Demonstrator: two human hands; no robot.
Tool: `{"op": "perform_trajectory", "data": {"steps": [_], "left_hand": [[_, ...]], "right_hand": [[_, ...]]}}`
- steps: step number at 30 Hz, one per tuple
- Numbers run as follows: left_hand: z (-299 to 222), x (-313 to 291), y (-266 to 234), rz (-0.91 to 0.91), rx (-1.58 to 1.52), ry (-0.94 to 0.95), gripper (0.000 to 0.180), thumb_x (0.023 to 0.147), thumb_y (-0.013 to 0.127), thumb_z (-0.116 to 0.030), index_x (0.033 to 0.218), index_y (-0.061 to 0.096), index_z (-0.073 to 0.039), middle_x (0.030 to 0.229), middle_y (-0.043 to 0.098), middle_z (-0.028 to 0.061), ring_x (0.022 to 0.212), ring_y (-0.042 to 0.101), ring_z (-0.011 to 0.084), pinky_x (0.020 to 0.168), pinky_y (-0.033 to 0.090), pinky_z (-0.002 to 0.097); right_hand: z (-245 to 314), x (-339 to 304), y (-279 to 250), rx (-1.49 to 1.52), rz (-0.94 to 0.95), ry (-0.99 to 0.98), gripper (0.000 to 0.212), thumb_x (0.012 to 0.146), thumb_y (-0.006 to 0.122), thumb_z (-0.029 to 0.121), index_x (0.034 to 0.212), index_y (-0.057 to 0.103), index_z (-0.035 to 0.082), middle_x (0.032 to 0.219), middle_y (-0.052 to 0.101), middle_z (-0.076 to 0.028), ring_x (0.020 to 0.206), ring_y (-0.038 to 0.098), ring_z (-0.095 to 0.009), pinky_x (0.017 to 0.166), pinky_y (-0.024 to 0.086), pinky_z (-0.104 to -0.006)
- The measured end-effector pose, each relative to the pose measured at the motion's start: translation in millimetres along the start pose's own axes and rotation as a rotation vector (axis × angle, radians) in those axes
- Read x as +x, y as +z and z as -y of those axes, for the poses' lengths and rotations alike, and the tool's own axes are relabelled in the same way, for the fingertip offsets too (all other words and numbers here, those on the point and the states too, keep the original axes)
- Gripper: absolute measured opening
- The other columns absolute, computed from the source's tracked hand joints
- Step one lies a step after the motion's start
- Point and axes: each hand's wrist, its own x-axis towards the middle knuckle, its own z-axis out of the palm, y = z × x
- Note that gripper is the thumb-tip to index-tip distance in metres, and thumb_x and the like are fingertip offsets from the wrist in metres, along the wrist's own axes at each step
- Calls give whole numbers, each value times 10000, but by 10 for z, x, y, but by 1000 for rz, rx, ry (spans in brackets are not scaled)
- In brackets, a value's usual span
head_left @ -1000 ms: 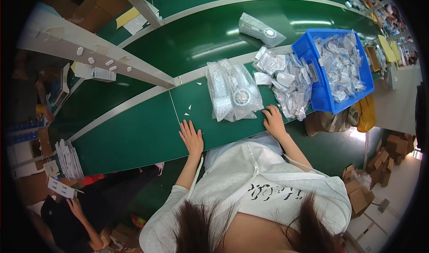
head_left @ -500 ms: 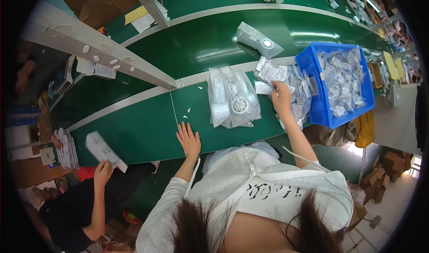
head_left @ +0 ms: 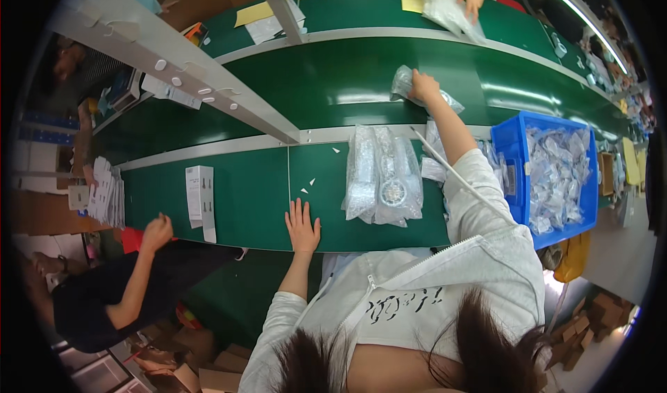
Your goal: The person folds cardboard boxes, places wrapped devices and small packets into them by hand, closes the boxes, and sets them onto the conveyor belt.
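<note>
My right hand [head_left: 425,87] reaches far forward over the green conveyor belt, its fingers closed on a bubble-wrap pouch [head_left: 451,103] that lies there. The hand covers the middle of this pouch. Resting flat with spread fingers, my left hand [head_left: 303,230] touches only the green tabletop near its front edge. Between my arms lie more bubble-wrap pouches [head_left: 363,178] side by side, one showing a round, ringed part through the clear film. Small clear packets [head_left: 432,169] lie to their right, partly hidden by my right sleeve.
A blue bin [head_left: 511,158] full of small clear packets stands at the right. A white printed box [head_left: 201,200] stands left, near a co-worker's hand [head_left: 158,232]. Across the belt, another person's hand [head_left: 474,1] touches a plastic bag. A metal post [head_left: 229,103] slants at the left.
My right hand has moved from the small packets forward to the pouch on the belt and gripped it. The co-worker at left has set the white box on the table. A hand has appeared across the belt.
</note>
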Motion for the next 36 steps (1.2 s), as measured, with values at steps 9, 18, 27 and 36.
{"op": "perform_trajectory", "data": {"steps": [9, 18, 27, 36], "left_hand": [[-18, 20, -34, -12, 6, 8, 540, 783, 509, -249, 1249, 368, -14, 1384, 245, 155, 1286, 212, 307, 1029, 162, 461], [88, 55, -61, -58, -208, -54, 492, 744, 536, -182, 1193, 410, -26, 1318, 337, 151, 1212, 321, 314, 1004, 208, 428], [1830, 876, -1214, -494, 170, -587, 860, 583, 741, -304, 1264, 284, -43, 1337, 189, 260, 1195, 226, 433, 939, 253, 513], [1952, 814, -1706, 198, -121, -147, 798, 557, 659, -72, 1277, 316, -50, 1213, 438, 145, 1102, 420, 298, 940, 273, 554]], "right_hand": [[82, -919, -184, 639, -635, -631, 790, 623, 694, 145, 1303, 298, 82, 1023, 578, -127, 852, 577, -318, 756, 460, -364], [232, -2229, -488, 1142, -979, -523, 570, 623, 694, 60, 1139, 449, 64, 1077, 517, -112, 938, 520, -230, 838, 411, -323], [538, -3019, -224, 2146, -529, -47, 548, 739, 556, 342, 1206, 420, 90, 1067, 540, -105, 895, 549, -196, 753, 450, -313], [1060, -2984, -25, 2197, 221, -439, 568, 653, 632, 262, 1142, 449, 40, 953, 549, -193, 868, 560, -286, 689, 493, -313]]}}
